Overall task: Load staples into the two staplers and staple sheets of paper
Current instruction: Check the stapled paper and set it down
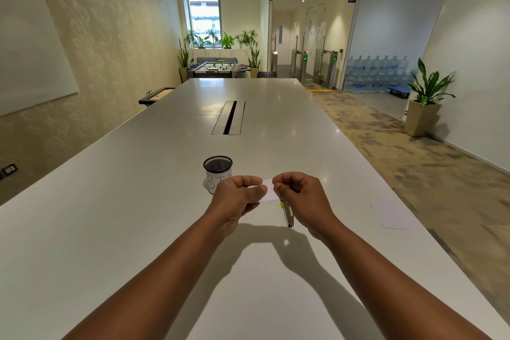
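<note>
My left hand (pixel 239 194) and my right hand (pixel 299 193) are held together above the white table (pixel 138 229), both pinching a small white piece of paper (pixel 269 193) between them. Under my right hand lies a slim silver stapler (pixel 288 215) with a yellow part at its far end, mostly hidden by the hand. A white sheet of paper (pixel 390 217) lies flat near the table's right edge. I can see only one stapler.
A black mesh cup (pixel 218 171) with a white label stands just beyond my left hand. A cable slot (pixel 229 117) runs along the table's middle. The table's right edge drops to carpeted floor. A potted plant (pixel 425 99) stands far right.
</note>
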### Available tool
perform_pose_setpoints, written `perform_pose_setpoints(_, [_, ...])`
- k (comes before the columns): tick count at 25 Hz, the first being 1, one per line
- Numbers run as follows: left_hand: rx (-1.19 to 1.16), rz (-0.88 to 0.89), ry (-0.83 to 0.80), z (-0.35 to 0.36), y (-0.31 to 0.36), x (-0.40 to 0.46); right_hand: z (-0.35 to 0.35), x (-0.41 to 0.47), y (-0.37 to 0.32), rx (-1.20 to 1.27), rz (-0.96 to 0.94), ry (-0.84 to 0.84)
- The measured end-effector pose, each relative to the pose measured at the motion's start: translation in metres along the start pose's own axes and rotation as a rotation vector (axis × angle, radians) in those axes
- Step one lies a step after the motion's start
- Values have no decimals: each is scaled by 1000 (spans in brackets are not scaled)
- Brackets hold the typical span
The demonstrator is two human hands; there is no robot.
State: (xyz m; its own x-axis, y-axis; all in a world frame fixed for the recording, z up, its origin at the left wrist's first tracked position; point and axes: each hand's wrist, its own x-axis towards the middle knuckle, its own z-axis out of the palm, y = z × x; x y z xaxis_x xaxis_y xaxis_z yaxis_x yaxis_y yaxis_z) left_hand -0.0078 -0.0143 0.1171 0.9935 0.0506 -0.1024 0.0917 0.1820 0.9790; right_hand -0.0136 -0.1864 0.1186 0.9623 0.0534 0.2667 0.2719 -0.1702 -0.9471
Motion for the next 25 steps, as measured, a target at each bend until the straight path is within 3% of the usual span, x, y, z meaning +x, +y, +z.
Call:
perform_pose_setpoints(3, [21,9,-7,-1,-1,1,0,0,1,7,1,6])
perform_pose_setpoints(8, [-61,-53,136,1,-4,5,3,-2,0,1,-3,-34])
perform_pose_setpoints(15, [-55,-4,-25,-3,-2,1,3,1,0,8,14,7])
perform_pose_setpoints(25, [-14,-1,41,-3,-3,5,0,3,0,20,0,-67])
